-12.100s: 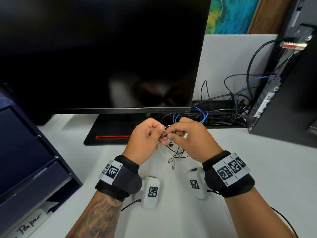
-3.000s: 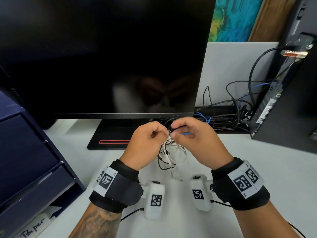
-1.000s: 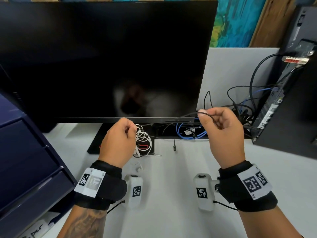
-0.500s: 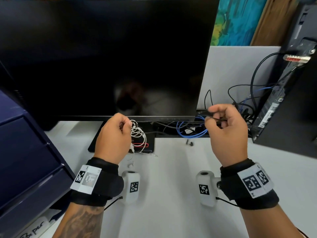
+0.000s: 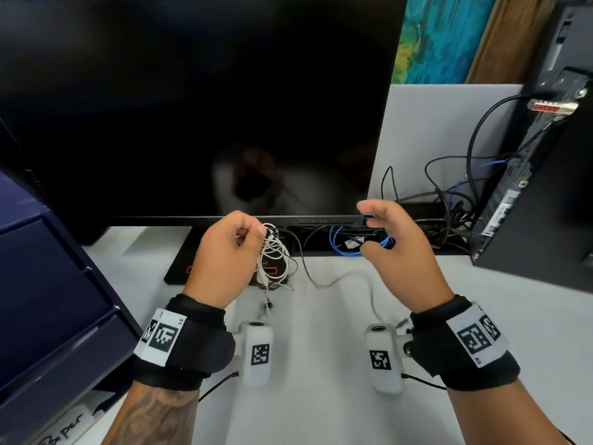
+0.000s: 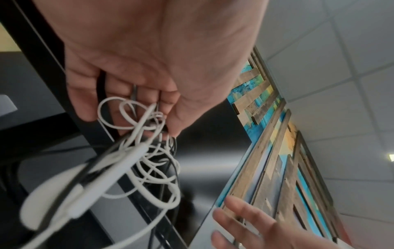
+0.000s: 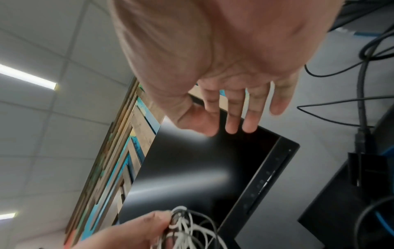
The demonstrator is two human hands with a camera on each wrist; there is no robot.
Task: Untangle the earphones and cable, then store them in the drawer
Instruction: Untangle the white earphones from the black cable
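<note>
Two hands hang above the white counter (image 5: 321, 412) before the black monitor (image 5: 192, 107): the left hand (image 5: 224, 255) pinches a tangled bunch of thin white earphone wire (image 5: 272, 252) (dark strands seem mixed in, though blur hides how), while the right hand (image 5: 398, 248) is spread with loose fingers, holding nothing. A thin black cable (image 5: 324, 282) trails from the bunch across the counter towards the right wrist, and the dark blue drawer unit (image 5: 48, 284) stands at the left edge.

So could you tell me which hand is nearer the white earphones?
Left: the left hand grips the earphones; the right hand hangs open, apart, off to their right.
</note>
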